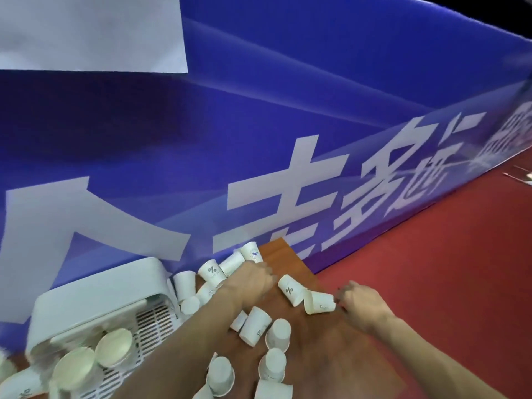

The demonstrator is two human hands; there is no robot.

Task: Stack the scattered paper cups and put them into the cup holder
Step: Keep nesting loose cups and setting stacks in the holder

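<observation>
Gathering cups (pixel 213 270): right hand (pixel 359 305) pinching a toppled cup (pixel 318 303) at 3 o'clock; left hand (pixel 253 279) curled at 12 o'clock, grip impossible to tell. Next: nesting, then into holder (pixel 95 295).

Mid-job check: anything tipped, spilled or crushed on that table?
Nothing spilled or visibly crushed. The paper cups are a jumble on the wooden table: some on their sides, some upside down, several piled against the white cup holder. The right hand pinches the base of a sideways cup.
</observation>
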